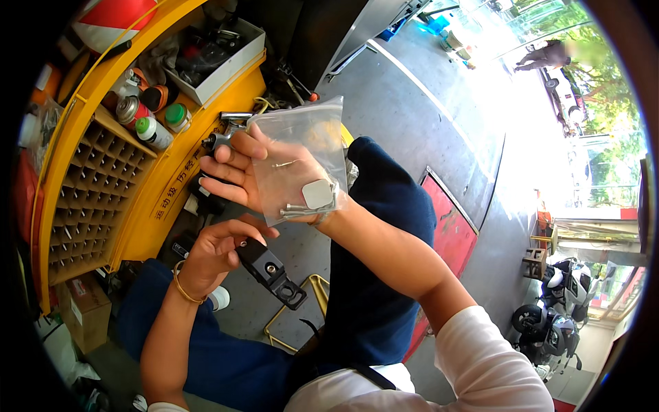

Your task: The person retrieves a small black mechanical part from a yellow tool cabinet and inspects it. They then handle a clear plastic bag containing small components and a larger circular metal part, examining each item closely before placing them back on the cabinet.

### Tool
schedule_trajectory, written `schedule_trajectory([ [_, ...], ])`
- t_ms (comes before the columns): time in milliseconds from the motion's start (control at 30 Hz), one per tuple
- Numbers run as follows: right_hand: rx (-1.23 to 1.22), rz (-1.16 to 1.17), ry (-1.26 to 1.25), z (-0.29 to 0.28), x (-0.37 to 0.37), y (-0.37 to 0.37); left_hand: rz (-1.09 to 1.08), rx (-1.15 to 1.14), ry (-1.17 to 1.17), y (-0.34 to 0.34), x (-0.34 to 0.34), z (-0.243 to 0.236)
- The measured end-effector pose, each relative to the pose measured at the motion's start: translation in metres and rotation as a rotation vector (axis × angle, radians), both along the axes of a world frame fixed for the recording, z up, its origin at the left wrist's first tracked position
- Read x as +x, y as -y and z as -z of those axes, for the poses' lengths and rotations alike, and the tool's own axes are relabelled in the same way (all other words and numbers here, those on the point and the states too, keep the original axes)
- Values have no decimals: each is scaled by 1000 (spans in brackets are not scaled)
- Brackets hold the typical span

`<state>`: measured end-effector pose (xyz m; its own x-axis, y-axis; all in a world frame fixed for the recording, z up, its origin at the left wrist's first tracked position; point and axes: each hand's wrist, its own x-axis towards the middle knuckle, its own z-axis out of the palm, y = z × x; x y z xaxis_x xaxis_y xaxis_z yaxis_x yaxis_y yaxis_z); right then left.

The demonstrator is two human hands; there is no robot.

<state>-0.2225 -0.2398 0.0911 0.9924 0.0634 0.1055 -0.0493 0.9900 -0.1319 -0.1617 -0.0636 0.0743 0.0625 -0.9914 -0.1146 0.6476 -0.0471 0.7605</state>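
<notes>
Clear bag point(306, 159) in the right hand point(248, 177)

Half-curled, the right hand holds the bag across its palm, though the exact pinch is unclear. Inside lie metal screws point(302, 209) and a white rounded piece point(317, 194). Just below, the left hand point(211, 251) grips a black bracket point(266, 269).

The bag point(285, 187) is glossy plastic, the screws point(309, 210) shiny metal, the bracket point(263, 266) smooth.
</notes>
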Motion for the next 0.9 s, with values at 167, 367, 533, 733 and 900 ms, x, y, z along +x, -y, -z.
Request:
schedule_trajectory([
  [167,-59,-45,-79,4,-1,-8,56,-39,55,1,3,-4],
  [367,-194,5,-48,9,0,-15,76,-11,55,-2,5,-3],
  [533,-211,-24,-149,13,2,-17,51,1,105,-2,3,-1],
  [733,-270,-77,-226,16,1,-17,89,23,128,0,5,-5],
  [900,-192,-144,-212,18,3,-16,37,83,121,1,-1,-10],
])
